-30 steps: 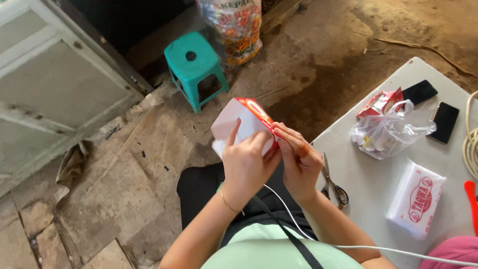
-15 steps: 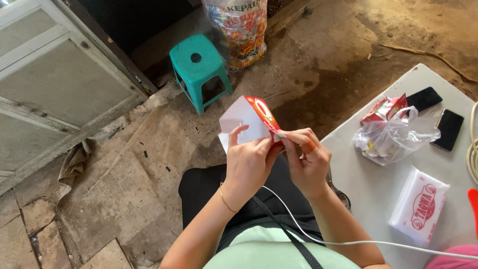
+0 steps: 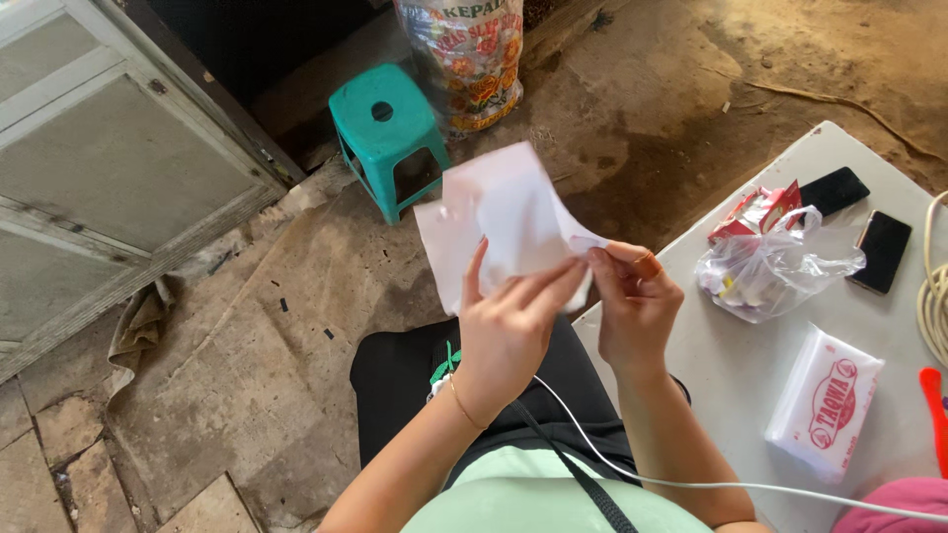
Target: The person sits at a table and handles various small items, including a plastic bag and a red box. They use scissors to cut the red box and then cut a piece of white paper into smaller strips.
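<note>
Both hands hold a white paper sheet (image 3: 499, 212) up above my lap, its pale side facing me. My left hand (image 3: 511, 326) grips the sheet's lower edge with the fingers spread behind it. The sheet's right corner is pinched by my right hand (image 3: 635, 306), which has an orange band on one finger. A thin bracelet circles the left wrist.
A grey table (image 3: 731, 365) stands at my right with a clear plastic bag (image 3: 775, 266), a red carton (image 3: 758, 209), two dark phones (image 3: 881, 252), a white tissue pack (image 3: 826, 400) and coiled rope (image 3: 933, 296). On the dirt floor ahead: a teal plastic stool (image 3: 385, 133) and a printed sack (image 3: 469, 54).
The folded red-and-white sheet has been opened out and turned, so only its white side shows. Both hands rose slightly, and the scissors on the table are hidden behind my right arm.
</note>
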